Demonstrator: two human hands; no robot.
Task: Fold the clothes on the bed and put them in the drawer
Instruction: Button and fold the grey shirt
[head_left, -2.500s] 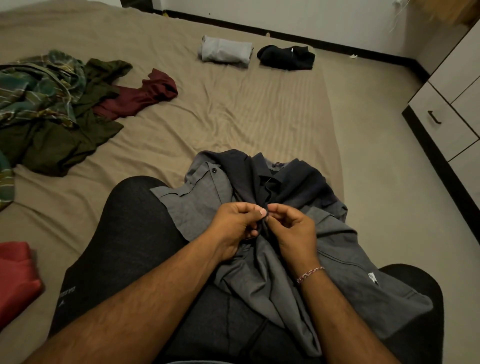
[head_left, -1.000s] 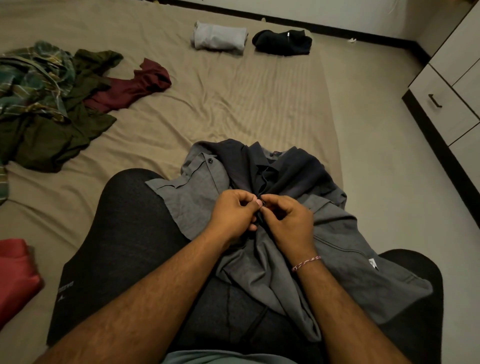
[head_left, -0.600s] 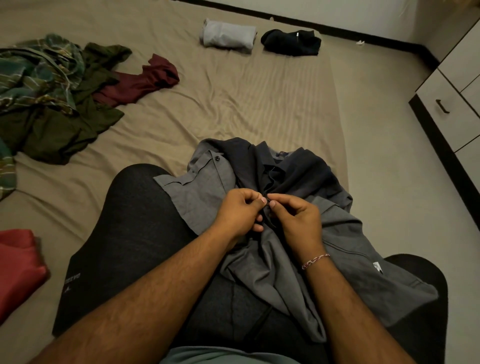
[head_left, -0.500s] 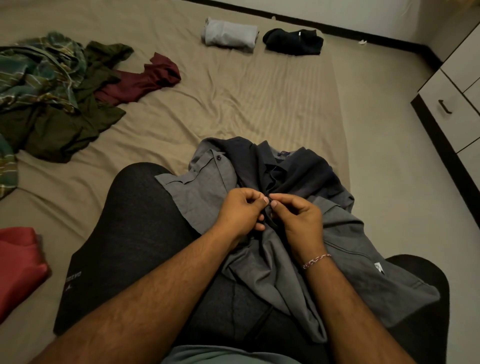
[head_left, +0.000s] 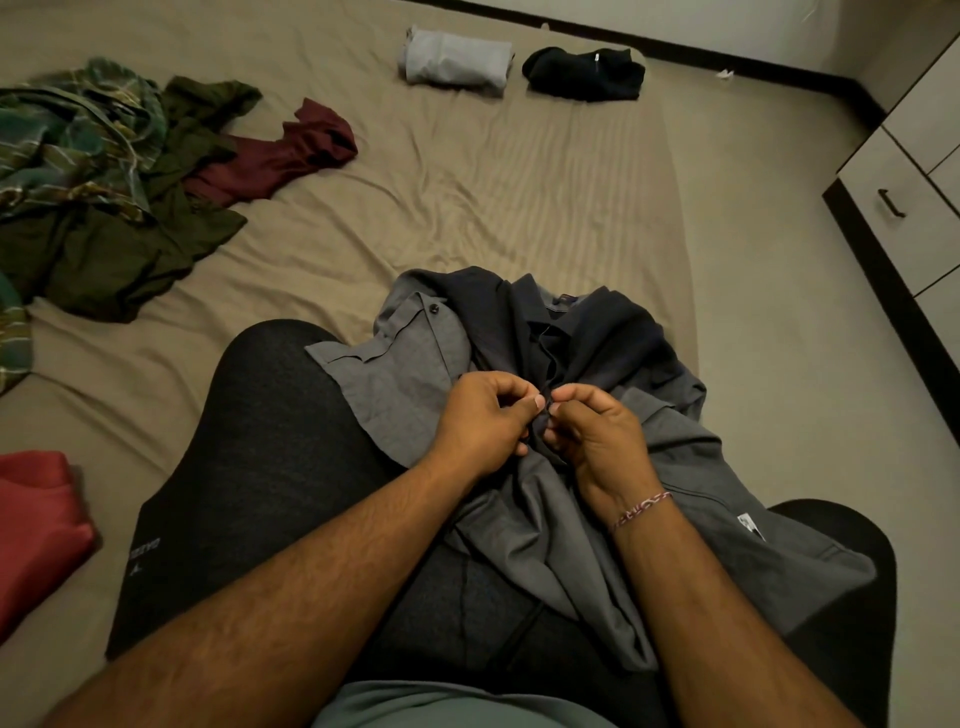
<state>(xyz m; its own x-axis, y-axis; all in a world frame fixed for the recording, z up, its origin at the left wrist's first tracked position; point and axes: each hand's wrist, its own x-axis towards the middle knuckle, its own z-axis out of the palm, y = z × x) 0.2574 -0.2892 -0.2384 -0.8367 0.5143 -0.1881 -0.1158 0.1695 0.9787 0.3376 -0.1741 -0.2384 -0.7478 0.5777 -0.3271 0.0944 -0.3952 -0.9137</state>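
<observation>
A grey button shirt (head_left: 691, 478) lies crumpled across my lap and the bed's near edge, its dark inner side showing at the collar. My left hand (head_left: 483, 421) and my right hand (head_left: 597, 431) meet at the shirt's front placket, each pinching the fabric between thumb and fingers. What lies between the fingertips is hidden. The white drawer unit (head_left: 904, 187) stands shut at the right, with a dark handle.
On the tan bed sheet (head_left: 467, 197) lie a folded grey garment (head_left: 454, 62) and a folded black one (head_left: 584, 75) at the far end. A maroon top (head_left: 280, 156), olive clothes (head_left: 130, 244) and a plaid shirt (head_left: 67, 140) are heaped at the left. A red cloth (head_left: 36, 525) lies near left.
Both hands stay at the same spot on the shirt's placket, fingers shifting slightly. The view has tilted a little; nothing else has moved.
</observation>
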